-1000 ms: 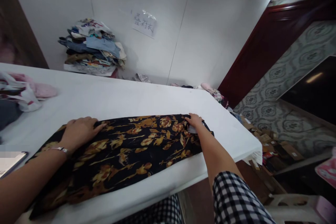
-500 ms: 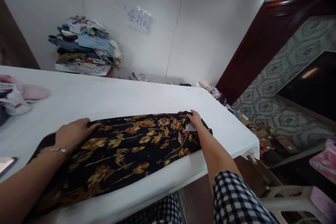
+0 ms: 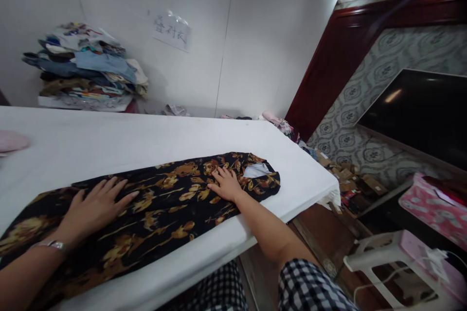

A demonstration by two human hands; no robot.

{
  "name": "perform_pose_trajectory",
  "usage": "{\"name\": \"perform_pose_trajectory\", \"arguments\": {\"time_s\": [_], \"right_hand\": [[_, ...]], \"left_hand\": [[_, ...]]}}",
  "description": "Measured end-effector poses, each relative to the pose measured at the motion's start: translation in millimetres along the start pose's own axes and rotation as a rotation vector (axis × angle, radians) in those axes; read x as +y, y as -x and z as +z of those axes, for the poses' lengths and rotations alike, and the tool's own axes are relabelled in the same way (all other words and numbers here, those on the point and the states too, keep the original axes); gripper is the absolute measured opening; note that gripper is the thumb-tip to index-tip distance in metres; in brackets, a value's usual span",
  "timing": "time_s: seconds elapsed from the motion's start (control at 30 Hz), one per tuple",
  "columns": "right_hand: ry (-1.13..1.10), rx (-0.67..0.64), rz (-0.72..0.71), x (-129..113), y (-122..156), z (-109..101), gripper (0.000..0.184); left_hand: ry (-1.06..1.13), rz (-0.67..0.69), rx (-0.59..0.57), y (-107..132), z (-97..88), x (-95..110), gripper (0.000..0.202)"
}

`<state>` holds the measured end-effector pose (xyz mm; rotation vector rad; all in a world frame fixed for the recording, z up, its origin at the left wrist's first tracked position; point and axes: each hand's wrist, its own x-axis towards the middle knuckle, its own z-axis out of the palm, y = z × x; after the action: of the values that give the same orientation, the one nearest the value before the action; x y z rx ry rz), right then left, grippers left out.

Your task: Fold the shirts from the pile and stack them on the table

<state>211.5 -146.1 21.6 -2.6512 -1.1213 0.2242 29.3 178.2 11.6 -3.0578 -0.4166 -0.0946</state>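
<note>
A black shirt with a gold and brown flower print lies in a long folded strip along the front of the white-covered table. Its collar end points right, and a pale label patch shows inside the neck. My left hand rests flat on the cloth toward the left, fingers spread. Nearer the collar, my right hand lies open on the fabric with its fingers apart. Neither hand grips the cloth. The shirt's lower left part is partly hidden under my left forearm.
A tall pile of clothes stands at the back left by the wall. A pink cloth lies at the left edge. Right of the table are cardboard boxes, a plastic stool and a wall screen.
My right hand has let go of the collar end and moved left onto the shirt, uncovering the neck. My left hand has spread flat. The view has turned right.
</note>
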Motion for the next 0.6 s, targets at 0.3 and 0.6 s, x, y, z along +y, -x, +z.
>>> {"name": "perform_pose_trajectory", "arguments": {"time_s": [0.3, 0.6], "right_hand": [[-0.024, 0.006, 0.005, 5, 0, 0, 0.068], [-0.071, -0.052, 0.050, 6, -5, -15, 0.069]], "left_hand": [[-0.099, -0.026, -0.086, -4, -6.1, 4, 0.050], [0.085, -0.066, -0.062, -3, -9.8, 8, 0.044]]}}
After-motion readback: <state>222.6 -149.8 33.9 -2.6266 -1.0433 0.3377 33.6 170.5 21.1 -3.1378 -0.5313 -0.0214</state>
